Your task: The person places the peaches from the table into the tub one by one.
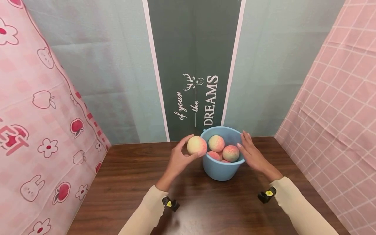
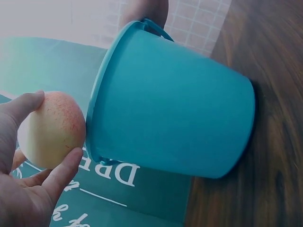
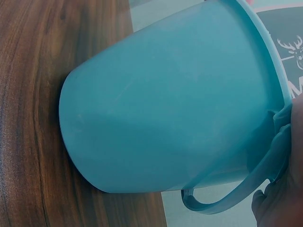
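My left hand (image 1: 180,159) holds a pale yellow and pink peach (image 1: 195,145) between thumb and fingers, just outside the left rim of a blue bucket (image 1: 220,172). In the left wrist view, this peach (image 2: 53,130) is up close beside the bucket's rim; whether they touch I cannot tell. Several more peaches (image 1: 230,153) lie inside the bucket, the lower ones partly hidden. At the opposite rim, my right hand (image 1: 255,157) rests with fingers fairly straight. The right wrist view shows only part of that hand (image 3: 281,196), by the bucket's handle (image 3: 232,201).
The bucket stands upright near the back edge of a dark wooden table (image 1: 132,182). Behind it hangs a grey-green cloth (image 1: 194,42) with white lettering. Pink patterned cloth (image 1: 58,130) hangs on the left and pink checked cloth (image 1: 337,114) on the right.
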The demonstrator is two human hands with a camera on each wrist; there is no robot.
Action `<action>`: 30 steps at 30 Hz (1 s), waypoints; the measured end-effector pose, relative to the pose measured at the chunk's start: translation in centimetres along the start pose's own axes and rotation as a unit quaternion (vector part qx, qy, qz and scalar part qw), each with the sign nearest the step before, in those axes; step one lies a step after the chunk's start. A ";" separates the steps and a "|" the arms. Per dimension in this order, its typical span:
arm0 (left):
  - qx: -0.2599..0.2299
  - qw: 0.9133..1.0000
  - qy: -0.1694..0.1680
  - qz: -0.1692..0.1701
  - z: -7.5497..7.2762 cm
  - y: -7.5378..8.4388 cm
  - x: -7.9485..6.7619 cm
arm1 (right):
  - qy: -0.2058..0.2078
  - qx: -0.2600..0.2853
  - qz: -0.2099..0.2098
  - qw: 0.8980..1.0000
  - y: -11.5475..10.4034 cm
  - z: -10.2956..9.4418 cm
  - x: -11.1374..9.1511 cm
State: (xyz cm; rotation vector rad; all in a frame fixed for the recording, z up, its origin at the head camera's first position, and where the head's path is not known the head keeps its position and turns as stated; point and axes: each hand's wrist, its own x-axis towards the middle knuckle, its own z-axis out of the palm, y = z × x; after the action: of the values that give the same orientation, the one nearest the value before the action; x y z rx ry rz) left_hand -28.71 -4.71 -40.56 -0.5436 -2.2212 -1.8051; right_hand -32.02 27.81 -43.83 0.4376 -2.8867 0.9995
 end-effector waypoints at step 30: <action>0.050 0.996 -0.036 0.061 5.1 -1.7 1.6 | 0.007 0.002 -0.025 1.000 0.8 0.0 -1.1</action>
State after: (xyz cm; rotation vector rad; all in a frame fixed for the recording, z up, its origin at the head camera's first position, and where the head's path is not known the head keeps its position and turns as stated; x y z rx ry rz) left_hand -30.59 0.17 -42.52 -0.7184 -2.2562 -1.6299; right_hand -31.18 28.71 -44.49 0.4971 -2.8474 0.9973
